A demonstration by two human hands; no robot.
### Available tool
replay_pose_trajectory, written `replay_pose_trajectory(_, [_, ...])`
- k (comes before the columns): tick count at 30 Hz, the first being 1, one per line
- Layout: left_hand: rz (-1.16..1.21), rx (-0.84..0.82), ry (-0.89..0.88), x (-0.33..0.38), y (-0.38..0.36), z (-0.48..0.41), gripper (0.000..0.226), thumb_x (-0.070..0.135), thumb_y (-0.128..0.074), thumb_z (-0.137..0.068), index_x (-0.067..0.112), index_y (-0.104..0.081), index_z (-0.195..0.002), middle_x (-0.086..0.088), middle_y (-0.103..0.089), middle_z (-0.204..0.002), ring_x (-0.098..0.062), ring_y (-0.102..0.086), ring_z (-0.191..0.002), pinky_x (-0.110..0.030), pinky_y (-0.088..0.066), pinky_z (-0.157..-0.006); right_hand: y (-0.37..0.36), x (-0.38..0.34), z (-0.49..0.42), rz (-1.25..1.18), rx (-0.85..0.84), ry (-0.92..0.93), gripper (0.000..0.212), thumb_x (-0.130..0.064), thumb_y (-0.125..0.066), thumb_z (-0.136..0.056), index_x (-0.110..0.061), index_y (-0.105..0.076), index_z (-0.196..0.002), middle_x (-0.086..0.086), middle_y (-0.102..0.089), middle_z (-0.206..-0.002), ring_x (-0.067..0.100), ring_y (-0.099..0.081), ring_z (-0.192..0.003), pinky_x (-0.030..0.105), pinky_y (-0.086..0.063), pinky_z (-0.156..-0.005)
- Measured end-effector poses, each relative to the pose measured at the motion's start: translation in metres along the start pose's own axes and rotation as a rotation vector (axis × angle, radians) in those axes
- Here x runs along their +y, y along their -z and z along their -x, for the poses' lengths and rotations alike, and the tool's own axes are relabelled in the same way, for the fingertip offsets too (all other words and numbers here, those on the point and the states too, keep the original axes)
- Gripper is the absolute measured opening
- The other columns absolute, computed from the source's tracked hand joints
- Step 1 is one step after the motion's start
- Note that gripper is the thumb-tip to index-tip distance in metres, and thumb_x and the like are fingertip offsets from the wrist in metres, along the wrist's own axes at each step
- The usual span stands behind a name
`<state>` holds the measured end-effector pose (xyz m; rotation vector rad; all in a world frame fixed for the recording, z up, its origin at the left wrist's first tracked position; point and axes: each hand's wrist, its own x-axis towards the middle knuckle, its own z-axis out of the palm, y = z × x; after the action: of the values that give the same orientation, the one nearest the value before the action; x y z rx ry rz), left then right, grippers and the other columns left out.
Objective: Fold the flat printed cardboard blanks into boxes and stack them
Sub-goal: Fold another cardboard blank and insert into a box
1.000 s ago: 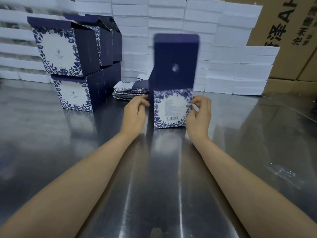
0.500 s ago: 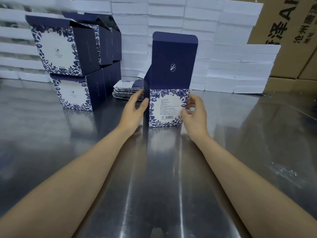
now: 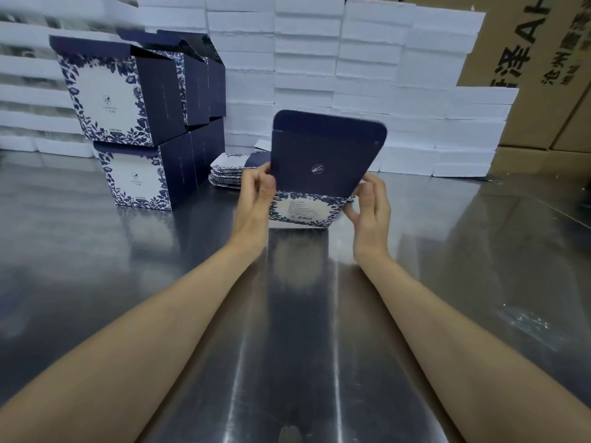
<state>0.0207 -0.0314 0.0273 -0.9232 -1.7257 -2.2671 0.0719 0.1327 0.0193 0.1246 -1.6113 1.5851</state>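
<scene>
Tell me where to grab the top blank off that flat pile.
Take the top blank of the pile at its near-left edge, coming from above and in front. The sheets lie flat and fanned there, so an edge should lift into a grip. The stacked boxes crowd its left, foam slabs its back, the half-folded box its right.

Two hands, the left hand [image 3: 256, 199] and the right hand [image 3: 371, 207], are holding one half-folded box [image 3: 319, 155]. Five finished boxes [image 3: 108, 97] are showing in the stack, three above and two below. One pile of flat blanks [image 3: 230, 171] is lying behind, its sheets too blurred to count. White foam slabs [image 3: 351, 75] are numbering dozens; brown cartons [image 3: 527, 59], at least three.
</scene>
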Motion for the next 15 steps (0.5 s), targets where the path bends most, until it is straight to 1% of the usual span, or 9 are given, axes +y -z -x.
replay_pose_trajectory(2, [0.134,0.037,0.067,0.001,0.002,-0.006,0.066,0.083,-0.058,-0.064,0.028,-0.057,-0.099,0.003,-0.067,-0.104,-0.010,-0.059,-0.100,-0.040,-0.046,-0.099,0.000,0.001,-0.002,-0.115,-0.011,-0.040,0.024,-0.035,-0.042,-0.096,-0.017,-0.058,-0.095,-0.018,-0.064,-0.082,-0.001,-0.058,-0.079,0.035,-0.052,-0.082])
replay_pose_trajectory(3, [0.165,0.060,0.096,0.001,0.004,-0.009,0.057,0.074,-0.059,-0.072,0.025,-0.060,-0.101,0.008,-0.068,-0.102,-0.012,-0.061,-0.099,-0.042,-0.046,-0.099,0.000,0.002,-0.002,-0.155,-0.014,-0.056,0.023,-0.032,-0.042,-0.097,-0.016,-0.056,-0.090,-0.018,-0.064,-0.077,-0.001,-0.058,-0.076,0.036,-0.050,-0.082])
replay_pose_trajectory(5, [0.144,0.101,0.145,-0.002,0.007,-0.015,0.023,0.036,-0.056,-0.096,0.013,-0.056,-0.098,-0.001,-0.068,-0.105,-0.011,-0.061,-0.089,-0.042,-0.046,-0.092,0.001,0.003,-0.002,-0.182,-0.036,-0.078,0.015,-0.026,-0.046,-0.095,-0.016,-0.054,-0.088,-0.019,-0.062,-0.074,0.000,-0.055,-0.072,0.038,-0.045,-0.080])
replay_pose_trajectory(6, [0.095,0.093,0.160,-0.003,0.008,-0.016,0.008,0.018,-0.055,-0.098,0.011,-0.051,-0.097,-0.005,-0.065,-0.111,-0.008,-0.061,-0.087,-0.036,-0.047,-0.088,0.001,0.003,-0.002,-0.185,-0.044,-0.085,0.010,-0.024,-0.048,-0.092,-0.016,-0.053,-0.088,-0.020,-0.061,-0.073,0.000,-0.054,-0.071,0.036,-0.044,-0.077])
replay_pose_trajectory(7, [0.045,0.075,0.162,-0.004,0.008,-0.016,0.009,0.009,-0.056,-0.096,0.012,-0.047,-0.098,-0.006,-0.061,-0.116,-0.005,-0.061,-0.088,-0.029,-0.048,-0.086,0.001,0.004,-0.003,-0.190,-0.043,-0.095,0.007,-0.023,-0.050,-0.089,-0.016,-0.052,-0.088,-0.020,-0.060,-0.072,0.000,-0.054,-0.070,0.033,-0.045,-0.074])
replay_pose_trajectory(9, [-0.015,0.029,0.141,-0.007,0.006,-0.012,0.029,0.007,-0.066,-0.089,0.011,-0.047,-0.110,-0.004,-0.057,-0.123,-0.003,-0.060,-0.101,-0.018,-0.048,-0.087,0.002,0.004,-0.005,-0.201,-0.016,-0.120,0.011,-0.022,-0.054,-0.083,-0.014,-0.052,-0.090,-0.021,-0.061,-0.073,-0.002,-0.057,-0.072,0.029,-0.049,-0.073])
replay_pose_trajectory(10, [-0.027,0.007,0.127,-0.007,0.006,-0.010,0.043,0.011,-0.071,-0.084,0.010,-0.046,-0.119,-0.005,-0.055,-0.128,-0.007,-0.058,-0.111,-0.016,-0.047,-0.092,0.004,0.004,-0.007,-0.206,0.000,-0.133,0.014,-0.025,-0.058,-0.082,-0.015,-0.053,-0.091,-0.020,-0.062,-0.075,-0.001,-0.058,-0.074,0.030,-0.049,-0.076])
replay_pose_trajectory(13, [-0.124,-0.124,0.106,-0.008,0.009,-0.009,0.080,0.037,-0.077,-0.064,0.015,-0.041,-0.132,-0.003,-0.048,-0.140,-0.011,-0.046,-0.131,-0.020,-0.037,-0.108,0.010,0.007,-0.009,-0.169,0.024,-0.189,0.032,-0.042,-0.065,-0.077,-0.019,-0.059,-0.098,-0.012,-0.065,-0.089,0.002,-0.063,-0.085,0.036,-0.052,-0.087])
replay_pose_trajectory(15, [-0.180,-0.164,0.107,-0.009,0.010,-0.007,0.088,0.041,-0.077,-0.062,0.015,-0.040,-0.137,-0.001,-0.048,-0.142,-0.010,-0.045,-0.133,-0.024,-0.035,-0.111,0.012,0.008,-0.011,-0.155,0.003,-0.248,0.043,-0.046,-0.065,-0.077,-0.018,-0.061,-0.109,-0.003,-0.066,-0.105,0.007,-0.064,-0.098,0.038,-0.053,-0.094])
